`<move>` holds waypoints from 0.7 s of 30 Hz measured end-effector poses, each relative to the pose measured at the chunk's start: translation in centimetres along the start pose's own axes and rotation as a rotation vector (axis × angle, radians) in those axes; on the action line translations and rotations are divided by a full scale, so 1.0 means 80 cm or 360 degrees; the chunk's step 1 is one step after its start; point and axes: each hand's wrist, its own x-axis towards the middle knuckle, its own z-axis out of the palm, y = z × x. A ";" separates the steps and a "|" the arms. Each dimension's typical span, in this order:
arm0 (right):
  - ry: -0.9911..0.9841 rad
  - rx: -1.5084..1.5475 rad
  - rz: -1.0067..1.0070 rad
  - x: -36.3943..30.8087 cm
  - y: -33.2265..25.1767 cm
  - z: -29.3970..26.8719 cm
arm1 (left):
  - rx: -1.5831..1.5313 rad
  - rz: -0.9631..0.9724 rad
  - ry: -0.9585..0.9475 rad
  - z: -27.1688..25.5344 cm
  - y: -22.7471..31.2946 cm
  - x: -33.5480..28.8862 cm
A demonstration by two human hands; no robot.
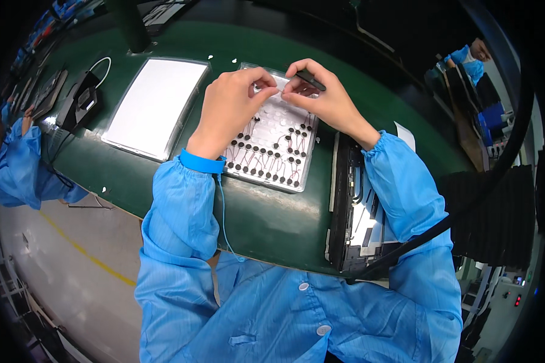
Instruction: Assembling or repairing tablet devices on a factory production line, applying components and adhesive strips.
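Observation:
Over a clear plastic tray (301, 181), my two hands meet with their fingertips almost touching. My left hand (233, 103) is closed in a pinch; the tiny thing at its fingertips is too small to name. A slim black tool (310, 80) lies in my right hand (330, 100), its end sticking out between thumb and forefinger, its tip hidden. The right thumb and a finger also pinch together near the left fingertips. Below them, the tray holds rows of small round black parts (263, 151) with thin reddish wires. A blue wrist strap (201, 162) with a cord circles my left wrist.
Left of the tray, a white sheet (157, 106) lies on the green table (266, 221). An open black device housing (345, 212) stands at the right near the table edge. A black box (85, 103) with a white cable and a person's blue sleeve (24, 169) are far left.

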 end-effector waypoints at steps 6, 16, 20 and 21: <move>0.0110 0.0083 0.0048 -0.003 0.016 -0.003 | 0.0103 0.0057 -0.0205 -0.013 0.000 -0.003; 0.0227 0.0748 0.0134 -0.004 0.002 0.004 | -0.0126 -0.0122 -0.0003 0.006 0.028 -0.004; 0.0209 0.0724 0.0212 -0.004 0.004 0.001 | -0.0164 -0.0011 0.0102 0.010 0.024 -0.003; 0.0205 0.0685 0.0102 -0.004 0.007 0.003 | -0.0174 0.0005 0.0127 0.011 0.025 -0.003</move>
